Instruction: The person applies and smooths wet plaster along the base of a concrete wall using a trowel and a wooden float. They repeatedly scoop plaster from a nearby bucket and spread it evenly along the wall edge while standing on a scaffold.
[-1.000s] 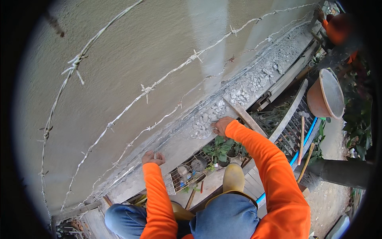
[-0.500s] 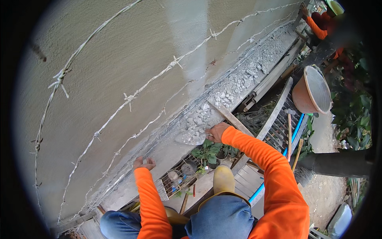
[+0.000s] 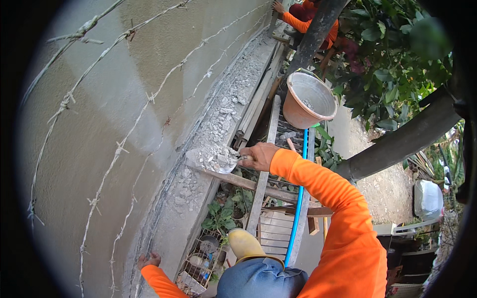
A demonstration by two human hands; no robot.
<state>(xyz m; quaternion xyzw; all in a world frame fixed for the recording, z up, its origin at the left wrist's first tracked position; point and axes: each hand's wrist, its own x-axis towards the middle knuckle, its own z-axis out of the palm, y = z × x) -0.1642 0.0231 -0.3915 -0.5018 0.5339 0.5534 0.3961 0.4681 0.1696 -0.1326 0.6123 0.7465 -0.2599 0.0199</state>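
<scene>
My right hand (image 3: 259, 157) is closed round the handle of a trowel (image 3: 224, 169). Grey broken rubble (image 3: 211, 156) is heaped on its blade, which hangs over the concrete ledge (image 3: 166, 226) at the foot of the wall. More crumbled rubble (image 3: 229, 105) lies along the ledge beyond the trowel. At the lower left my left hand (image 3: 149, 260) rests by the ledge and wall, fingers slightly bent and apart, with nothing seen in it. To the right of the trowel a pinkish-orange bucket (image 3: 304, 115) stands on the slatted platform, some debris inside.
Barbed wire (image 3: 149, 99) runs along the wall (image 3: 94, 164) on my left. A wooden bar (image 3: 248, 184) crosses below the trowel. A blue pipe (image 3: 297, 208) lies right of my yellow boot (image 3: 245, 243). A co-worker in orange (image 3: 298, 22) is at the far end, beside a dark slanting post (image 3: 318, 35).
My right hand has raised the trowel, now heaped with rubble, off the ledge. The view has swung right, bringing the bucket nearer the middle. My left hand stays by the ledge.
</scene>
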